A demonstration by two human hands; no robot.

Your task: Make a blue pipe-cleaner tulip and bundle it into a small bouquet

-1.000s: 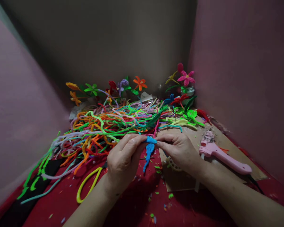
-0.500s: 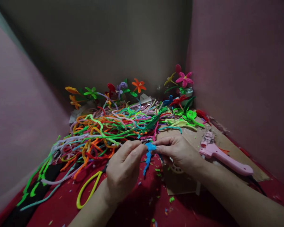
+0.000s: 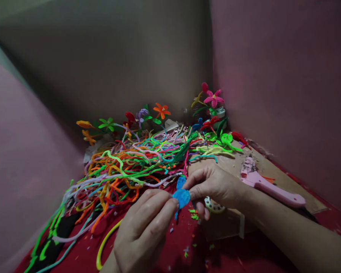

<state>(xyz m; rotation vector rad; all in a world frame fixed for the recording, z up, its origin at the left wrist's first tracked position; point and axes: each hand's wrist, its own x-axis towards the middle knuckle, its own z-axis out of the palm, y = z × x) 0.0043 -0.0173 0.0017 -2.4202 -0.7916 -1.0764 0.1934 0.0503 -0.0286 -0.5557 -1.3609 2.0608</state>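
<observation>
A fuzzy blue pipe-cleaner flower (image 3: 182,198) is held between my two hands, its rounded petals turned towards me. The fingertips of my left hand (image 3: 147,223) pinch its left edge. From the other side my right hand (image 3: 217,185) grips it between thumb and index finger, the remaining fingers curled below. Part of the flower is covered by my fingers. Just beyond my hands spreads a tangled heap of coloured pipe cleaners (image 3: 147,151).
A pink glue gun (image 3: 275,190) lies on cardboard (image 3: 308,199) at the right, near a white disc with holes (image 3: 214,206). A yellow loop handle (image 3: 104,242) is left of my left hand. Finished pipe-cleaner flowers (image 3: 161,110) stand at the back. Scraps litter the red cloth (image 3: 184,235).
Both hands have come slightly closer and lower. The blue flower has turned, so its broad petals now show where a narrow strip hung down before. The view has shifted a little.
</observation>
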